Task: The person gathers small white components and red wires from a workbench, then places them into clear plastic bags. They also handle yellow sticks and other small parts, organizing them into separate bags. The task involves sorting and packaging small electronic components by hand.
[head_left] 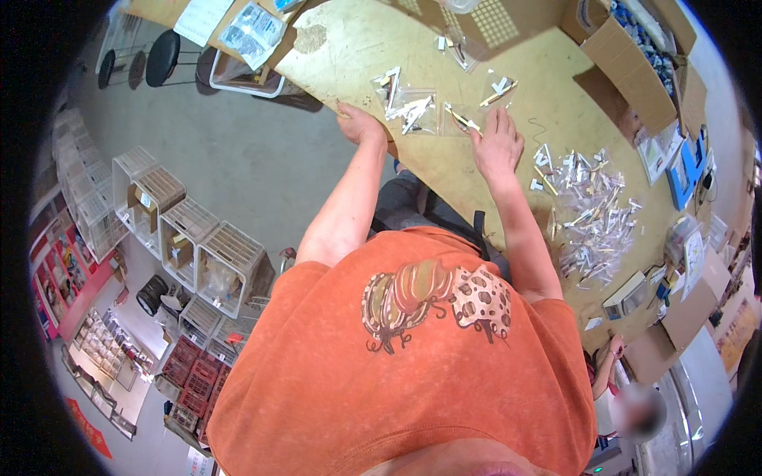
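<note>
My left hand (pixel 363 127) is at the table's near edge, its fingers curled together; what they hold, if anything, is too small to make out. My right hand (pixel 498 145) lies on the table with its fingers stretched out. Its thumb side touches a small clear bag (pixel 462 119) with thin white, yellowish and dark pieces in it. Left of that bag lies another clear bag (pixel 413 113) of white pieces, and a further bag (pixel 389 86) sits just beyond. Past my right fingertips is a bag (pixel 498 87) with white and brownish pieces.
A large heap of small filled bags (pixel 595 214) covers the table to the right. An open cardboard box (pixel 635 67) of blue packets stands at the far right. White crates (pixel 182 230) line the floor at left. Another person (pixel 609 365) is at the lower right.
</note>
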A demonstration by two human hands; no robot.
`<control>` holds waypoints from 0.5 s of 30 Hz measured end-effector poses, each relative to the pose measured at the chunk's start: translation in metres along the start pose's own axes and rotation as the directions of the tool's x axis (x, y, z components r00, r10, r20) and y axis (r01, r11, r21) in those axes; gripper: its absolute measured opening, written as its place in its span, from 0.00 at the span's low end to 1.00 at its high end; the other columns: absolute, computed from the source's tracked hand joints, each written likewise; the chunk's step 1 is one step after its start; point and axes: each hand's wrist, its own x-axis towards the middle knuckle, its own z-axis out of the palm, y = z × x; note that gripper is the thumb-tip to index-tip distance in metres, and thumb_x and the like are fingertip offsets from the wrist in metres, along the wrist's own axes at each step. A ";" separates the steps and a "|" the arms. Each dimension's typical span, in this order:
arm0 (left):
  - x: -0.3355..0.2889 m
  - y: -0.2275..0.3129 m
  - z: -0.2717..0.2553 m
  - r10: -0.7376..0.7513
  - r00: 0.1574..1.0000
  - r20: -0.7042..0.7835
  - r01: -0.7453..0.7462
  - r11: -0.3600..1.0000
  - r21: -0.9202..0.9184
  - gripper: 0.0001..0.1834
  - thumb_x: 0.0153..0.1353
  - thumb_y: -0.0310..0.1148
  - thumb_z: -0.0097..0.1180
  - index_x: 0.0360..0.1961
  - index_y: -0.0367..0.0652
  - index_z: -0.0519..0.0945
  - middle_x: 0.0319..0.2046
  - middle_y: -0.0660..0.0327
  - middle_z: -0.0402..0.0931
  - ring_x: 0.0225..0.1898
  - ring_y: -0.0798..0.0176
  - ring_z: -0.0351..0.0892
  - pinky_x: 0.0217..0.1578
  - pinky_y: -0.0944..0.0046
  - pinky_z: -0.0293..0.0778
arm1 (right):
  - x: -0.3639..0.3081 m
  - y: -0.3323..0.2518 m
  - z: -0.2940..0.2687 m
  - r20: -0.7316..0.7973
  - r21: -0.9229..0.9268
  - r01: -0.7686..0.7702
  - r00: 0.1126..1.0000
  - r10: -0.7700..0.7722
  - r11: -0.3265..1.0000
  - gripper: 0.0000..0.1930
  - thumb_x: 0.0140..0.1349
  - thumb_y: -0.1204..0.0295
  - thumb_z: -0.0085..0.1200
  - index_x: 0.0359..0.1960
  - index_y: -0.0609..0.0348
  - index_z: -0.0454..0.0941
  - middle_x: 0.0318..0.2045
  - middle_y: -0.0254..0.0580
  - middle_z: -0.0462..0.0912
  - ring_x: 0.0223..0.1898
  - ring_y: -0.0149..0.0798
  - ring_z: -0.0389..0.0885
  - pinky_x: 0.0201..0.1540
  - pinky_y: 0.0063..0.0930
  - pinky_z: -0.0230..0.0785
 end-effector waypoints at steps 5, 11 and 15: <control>-0.003 0.009 -0.003 -0.041 0.999 0.031 0.040 0.999 0.026 0.33 0.70 0.53 0.40 0.45 0.26 0.78 0.41 0.37 0.81 0.44 0.35 0.80 0.46 0.46 0.73 | -0.009 0.001 -0.004 -0.056 0.005 0.056 0.997 -0.055 0.998 0.33 0.58 0.56 0.59 0.65 0.52 0.67 0.65 0.44 0.67 0.65 0.47 0.65 0.58 0.51 0.60; -0.002 0.004 0.001 -0.050 0.998 0.023 0.050 0.998 -0.040 0.32 0.70 0.52 0.40 0.46 0.28 0.78 0.43 0.37 0.80 0.44 0.37 0.80 0.46 0.47 0.73 | -0.043 -0.050 -0.008 0.052 0.002 0.376 0.925 -0.376 0.927 0.33 0.60 0.55 0.58 0.68 0.41 0.65 0.69 0.39 0.63 0.70 0.47 0.57 0.66 0.54 0.52; -0.006 0.011 -0.006 -0.067 0.994 0.083 0.072 0.995 -0.061 0.32 0.70 0.52 0.40 0.51 0.28 0.76 0.48 0.37 0.78 0.48 0.39 0.79 0.49 0.49 0.72 | -0.059 -0.081 0.005 0.022 0.155 0.516 0.851 -0.525 0.842 0.34 0.59 0.56 0.58 0.68 0.40 0.64 0.70 0.36 0.62 0.72 0.45 0.53 0.69 0.55 0.47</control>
